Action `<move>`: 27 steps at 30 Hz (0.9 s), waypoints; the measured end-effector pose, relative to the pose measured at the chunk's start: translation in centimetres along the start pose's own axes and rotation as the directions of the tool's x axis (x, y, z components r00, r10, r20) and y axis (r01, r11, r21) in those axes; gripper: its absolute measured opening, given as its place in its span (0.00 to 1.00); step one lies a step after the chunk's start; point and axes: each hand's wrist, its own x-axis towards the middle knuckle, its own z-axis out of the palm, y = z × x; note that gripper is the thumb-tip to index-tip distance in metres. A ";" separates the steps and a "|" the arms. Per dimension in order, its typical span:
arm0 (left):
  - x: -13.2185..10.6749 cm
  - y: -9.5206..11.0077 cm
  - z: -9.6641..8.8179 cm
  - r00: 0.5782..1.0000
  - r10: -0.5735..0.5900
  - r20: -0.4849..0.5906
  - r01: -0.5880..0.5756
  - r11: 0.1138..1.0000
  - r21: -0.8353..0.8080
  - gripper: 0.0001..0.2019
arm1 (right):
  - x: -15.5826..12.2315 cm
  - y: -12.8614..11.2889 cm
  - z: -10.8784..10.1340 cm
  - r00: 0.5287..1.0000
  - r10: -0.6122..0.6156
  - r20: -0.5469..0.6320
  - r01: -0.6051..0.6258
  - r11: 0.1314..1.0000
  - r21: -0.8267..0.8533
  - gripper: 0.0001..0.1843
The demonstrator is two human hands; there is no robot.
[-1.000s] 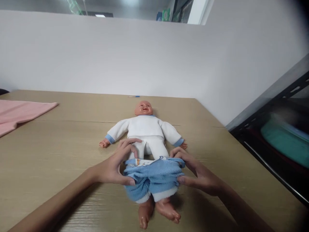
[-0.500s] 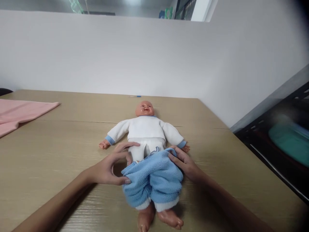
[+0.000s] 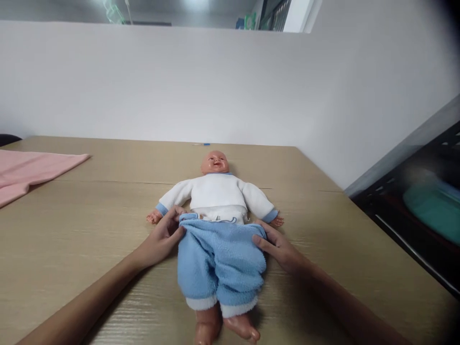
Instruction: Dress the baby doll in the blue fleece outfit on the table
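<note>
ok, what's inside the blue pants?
The doll: its feet stick out below the white cuffs; white cloth shows above the waistband. Between those, the blue pants cover everything.

A pale wall (image 3: pixel 161 86) spans the upper frame beneath a window (image 3: pixel 215 17); below spreads a wood-grained table (image 3: pixel 89 230), black shelving (image 3: pixel 406 171) at right.

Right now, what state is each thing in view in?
Doll: lying face up, arms out.
White top: worn, both sleeves on.
Blue pants: on both legs, upper edge below the top's hem.
Left hand: grip closed on pants' edge.
Right hand: same, other side.
Pink cloth: spread out, slightly rumpled.
</note>
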 end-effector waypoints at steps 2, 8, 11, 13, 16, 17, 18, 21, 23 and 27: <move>0.0 0.1 0.4 0.999 -0.013 -0.053 0.015 1.000 0.025 0.12 | 0.2 0.3 0.2 0.998 -0.013 -0.057 0.015 0.999 0.030 0.27; -0.2 0.6 0.1 0.993 0.002 0.121 -0.022 0.986 0.168 0.14 | 0.4 0.9 0.4 0.991 -0.042 -0.124 0.044 0.999 0.014 0.28; -0.2 0.6 -0.3 0.982 0.041 0.186 -0.077 0.979 0.188 0.15 | 0.5 1.2 0.3 0.992 -0.011 -0.127 0.020 0.997 0.069 0.27; -0.2 0.6 -0.1 0.983 0.025 0.182 -0.048 0.991 0.122 0.16 | 0.6 1.3 0.4 0.992 0.025 -0.127 -0.008 0.991 0.136 0.26; -0.3 0.5 0.3 0.992 -0.082 0.092 0.076 0.995 0.061 0.19 | 1.1 1.5 0.5 0.987 0.038 -0.156 -0.011 0.986 0.169 0.26; -0.3 0.4 0.5 0.992 -0.116 0.052 0.113 0.992 0.059 0.20 | 1.3 1.5 0.5 0.985 0.032 -0.168 -0.004 0.986 0.168 0.27; -0.3 0.4 0.6 0.990 -0.142 0.011 0.141 0.988 0.056 0.22 | 1.4 1.5 0.5 0.984 0.026 -0.174 0.004 0.986 0.169 0.27; 0.0 0.3 0.8 0.979 -0.193 -0.057 0.194 0.981 0.004 0.23 | 1.6 1.4 0.5 0.988 0.015 -0.157 0.019 0.977 0.213 0.26; 0.3 0.2 0.8 0.976 -0.211 -0.043 0.209 0.977 -0.051 0.22 | 1.4 1.2 0.4 0.991 0.014 -0.136 0.016 0.975 0.220 0.25; 0.4 0.7 0.5 0.980 -0.182 0.082 0.188 0.979 -0.075 0.19 | 0.5 -0.5 0.5 0.991 -0.067 -0.119 0.060 0.996 -0.060 0.22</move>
